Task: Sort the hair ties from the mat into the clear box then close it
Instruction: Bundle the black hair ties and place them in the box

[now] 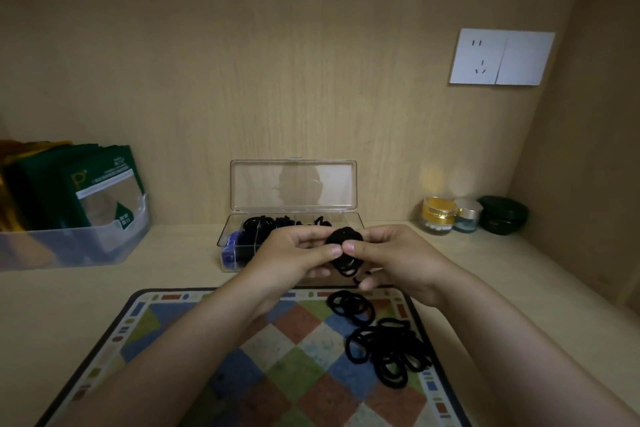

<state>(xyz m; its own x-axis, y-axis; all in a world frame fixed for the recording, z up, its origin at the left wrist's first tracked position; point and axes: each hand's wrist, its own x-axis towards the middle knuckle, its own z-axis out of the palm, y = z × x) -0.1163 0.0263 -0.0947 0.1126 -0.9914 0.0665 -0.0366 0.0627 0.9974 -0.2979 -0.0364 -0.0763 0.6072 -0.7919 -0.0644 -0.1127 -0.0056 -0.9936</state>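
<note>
Above the mat's far edge (242, 292), both hands' fingers (334, 250) pinch bunched hair ties (344, 239) before the open clear box (239, 239).

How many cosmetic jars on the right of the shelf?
3, in a row by the back wall: gold jar leftmost, small silver-lidded jar touching it, dark green jar rightmost. More could sit hidden behind them.

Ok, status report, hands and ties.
Left hand and right hand pinch one bunch. Ties left on mat. Box open, path clear.
</note>
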